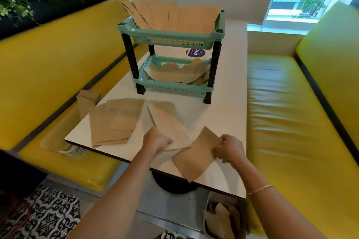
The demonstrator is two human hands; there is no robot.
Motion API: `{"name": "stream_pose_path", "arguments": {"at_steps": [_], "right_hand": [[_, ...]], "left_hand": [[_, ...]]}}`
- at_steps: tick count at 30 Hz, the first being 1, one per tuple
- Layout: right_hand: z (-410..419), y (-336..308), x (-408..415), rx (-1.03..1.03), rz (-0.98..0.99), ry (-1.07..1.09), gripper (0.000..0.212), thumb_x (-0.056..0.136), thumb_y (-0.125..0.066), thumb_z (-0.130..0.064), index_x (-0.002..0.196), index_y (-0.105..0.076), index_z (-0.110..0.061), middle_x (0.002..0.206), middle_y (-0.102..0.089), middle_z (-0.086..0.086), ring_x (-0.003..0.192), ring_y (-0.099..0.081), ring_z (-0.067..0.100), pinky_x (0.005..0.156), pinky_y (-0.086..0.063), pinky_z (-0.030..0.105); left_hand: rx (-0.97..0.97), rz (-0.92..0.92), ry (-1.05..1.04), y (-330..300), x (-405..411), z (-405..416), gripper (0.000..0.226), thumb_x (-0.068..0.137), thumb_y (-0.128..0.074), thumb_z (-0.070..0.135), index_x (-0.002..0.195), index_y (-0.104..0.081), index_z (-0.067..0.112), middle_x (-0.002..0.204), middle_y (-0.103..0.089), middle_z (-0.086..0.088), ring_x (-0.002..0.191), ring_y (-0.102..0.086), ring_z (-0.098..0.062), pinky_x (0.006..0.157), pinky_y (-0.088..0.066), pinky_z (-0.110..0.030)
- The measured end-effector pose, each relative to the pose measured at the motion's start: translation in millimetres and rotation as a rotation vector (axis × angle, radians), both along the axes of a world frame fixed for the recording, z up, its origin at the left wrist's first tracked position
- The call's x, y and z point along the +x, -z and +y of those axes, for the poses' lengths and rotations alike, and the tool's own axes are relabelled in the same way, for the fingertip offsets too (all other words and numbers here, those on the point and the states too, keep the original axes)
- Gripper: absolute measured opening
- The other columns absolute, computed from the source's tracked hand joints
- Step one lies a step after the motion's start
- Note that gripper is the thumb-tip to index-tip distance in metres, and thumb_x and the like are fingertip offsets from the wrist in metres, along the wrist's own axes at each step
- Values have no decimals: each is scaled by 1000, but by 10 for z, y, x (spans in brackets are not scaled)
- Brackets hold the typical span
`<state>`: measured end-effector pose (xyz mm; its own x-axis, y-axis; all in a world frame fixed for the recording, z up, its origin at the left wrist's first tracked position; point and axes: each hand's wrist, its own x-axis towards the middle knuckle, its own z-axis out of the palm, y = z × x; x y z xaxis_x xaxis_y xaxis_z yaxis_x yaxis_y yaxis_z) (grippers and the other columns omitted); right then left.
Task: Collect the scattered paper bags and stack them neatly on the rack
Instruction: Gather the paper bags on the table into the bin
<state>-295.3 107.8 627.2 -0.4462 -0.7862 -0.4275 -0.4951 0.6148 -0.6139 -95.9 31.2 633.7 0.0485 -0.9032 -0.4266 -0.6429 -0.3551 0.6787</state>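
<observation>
Brown flat paper bags point(118, 122) lie scattered near the white table's point(229, 114) front edge. The right hand point(229, 149) pinches one bag point(196, 158); the left hand point(157, 139) grips another point(169, 122). This looks like gathering; next they must go to the green plastic rack point(171, 35).

Seemingly "ClayG" on purple sticker point(195, 53)

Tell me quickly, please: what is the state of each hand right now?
Left hand: fingers curled on the edge of the middle paper bag, gripping it.
Right hand: pinches the near paper bag at its right edge.
</observation>
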Motion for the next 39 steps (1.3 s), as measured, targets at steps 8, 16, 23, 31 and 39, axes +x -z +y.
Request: {"name": "stream_pose_path", "arguments": {"at_steps": [8, 16, 23, 31, 39], "right_hand": [[1003, 114, -1326, -269, 249, 395, 12, 77, -51, -6, 73, -57, -15, 63, -59, 12, 62, -58, 35, 56, -48, 40], [1507, 729, -1172, -33, 248, 205, 29, 85, -49, 1, 110, -62, -5, 97, -66, 22, 80, -59, 35, 59, -37, 32], [1538, 1275, -840, 148, 146, 28, 33, 90, -46, -1, 122, -56, -6, 113, -64, 17, 98, -59, 33, 72, -46, 38], [1438, 1241, -878, 142, 109, -31, 38, 89, -58, -17, 126, -52, -9, 115, -62, 11, 100, -59, 27, 74, -42, 28], [1360, 645, -1303, -374, -1020, 419, 54, 47, -71, -19, 99, -58, -16, 89, -62, 2, 82, -58, 17, 73, -48, 36]], "left_hand": [[-78, 282, 379, -408, -667, 403, 31, 82, -58, 8, 110, -61, 20, 102, -67, 0, 90, -62, -16, 69, -53, -23], [-320, 235, 435, -424, -1296, 786, 21, 85, -62, 17, 105, -63, 16, 92, -64, 4, 78, -58, -9, 58, -44, -14], [-393, 209, 467, -290, -1361, 999, 15, 88, -61, 22, 101, -64, 15, 82, -58, 8, 66, -52, -4, 52, -39, -10], [-391, 186, 530, -285, -1350, 1031, 20, 89, -61, 26, 107, -63, 16, 85, -54, 11, 67, -50, -2, 50, -38, -2], [-205, 311, 532, -325, -1517, 957, 18, 91, -58, 21, 107, -62, 14, 96, -63, 0, 89, -58, -19, 76, -50, -31]]}}
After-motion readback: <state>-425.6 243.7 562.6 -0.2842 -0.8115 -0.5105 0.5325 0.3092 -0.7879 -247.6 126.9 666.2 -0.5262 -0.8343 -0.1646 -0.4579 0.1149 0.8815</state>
